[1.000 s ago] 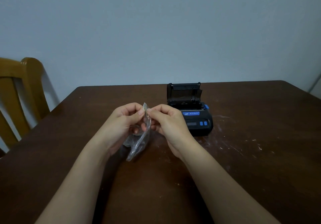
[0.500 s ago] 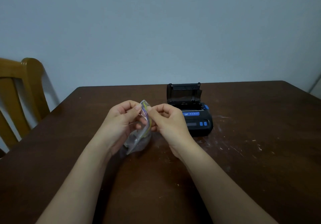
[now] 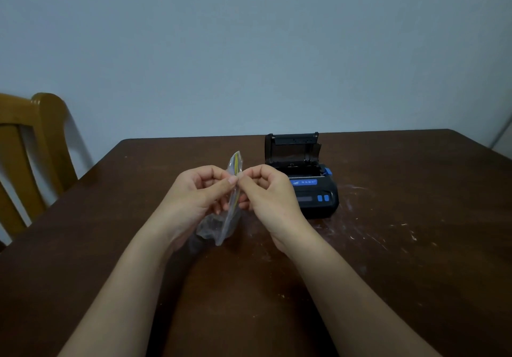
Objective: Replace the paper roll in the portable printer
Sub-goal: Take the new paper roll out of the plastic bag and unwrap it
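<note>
A small clear plastic bag (image 3: 230, 212) with a yellow strip near its top hangs between my hands above the table. My left hand (image 3: 199, 193) pinches one side of the bag's top edge, and my right hand (image 3: 267, 190) pinches the other side, thumbs and forefingers nearly touching. Something dark sits in the bag's bottom; I cannot tell what. The black portable printer (image 3: 315, 193) with blue buttons stands just right of my right hand, its lid (image 3: 292, 149) raised upright and the paper bay open. No paper roll is visible outside the bag.
The dark brown wooden table (image 3: 401, 259) has pale scratches and specks to the right of the printer. A wooden chair (image 3: 33, 140) stands at the table's left side. A plain pale wall lies behind.
The bag's top has risen higher between my fingertips and now sticks up above them. Both hands stay pinched on it in nearly the same place.
</note>
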Tool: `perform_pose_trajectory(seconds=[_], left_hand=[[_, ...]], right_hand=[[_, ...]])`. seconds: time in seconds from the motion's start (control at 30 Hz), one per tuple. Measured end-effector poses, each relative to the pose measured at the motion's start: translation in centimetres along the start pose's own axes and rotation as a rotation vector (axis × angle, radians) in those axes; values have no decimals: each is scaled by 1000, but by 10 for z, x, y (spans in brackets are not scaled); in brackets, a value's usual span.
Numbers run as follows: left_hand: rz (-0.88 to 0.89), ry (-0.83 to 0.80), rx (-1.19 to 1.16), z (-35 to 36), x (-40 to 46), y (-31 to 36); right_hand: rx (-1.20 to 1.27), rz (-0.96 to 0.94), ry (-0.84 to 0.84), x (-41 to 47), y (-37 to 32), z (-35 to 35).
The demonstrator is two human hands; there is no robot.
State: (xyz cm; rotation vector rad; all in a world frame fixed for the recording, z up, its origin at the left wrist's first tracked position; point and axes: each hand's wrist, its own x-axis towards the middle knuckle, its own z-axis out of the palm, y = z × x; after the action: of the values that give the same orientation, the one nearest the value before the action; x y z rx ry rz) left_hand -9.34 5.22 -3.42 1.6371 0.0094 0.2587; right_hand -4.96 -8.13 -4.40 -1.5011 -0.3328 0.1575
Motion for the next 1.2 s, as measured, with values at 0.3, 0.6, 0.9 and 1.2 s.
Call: perform_pose_trajectory(seconds=[0.3,0.6,0.9,1.2], left_hand=[[30,15,-48,2,0,0],[77,126,-195,4,2,-1],[21,61,-56,2,3,-2],[47,115,-104,0,1,2]], right_hand=[[159,67,-31,-1,-1,2],[106,76,-65,-2,-2,1],[118,28,-66,-3,-5,-1],[90,-62,-24,-1,-2,-3]])
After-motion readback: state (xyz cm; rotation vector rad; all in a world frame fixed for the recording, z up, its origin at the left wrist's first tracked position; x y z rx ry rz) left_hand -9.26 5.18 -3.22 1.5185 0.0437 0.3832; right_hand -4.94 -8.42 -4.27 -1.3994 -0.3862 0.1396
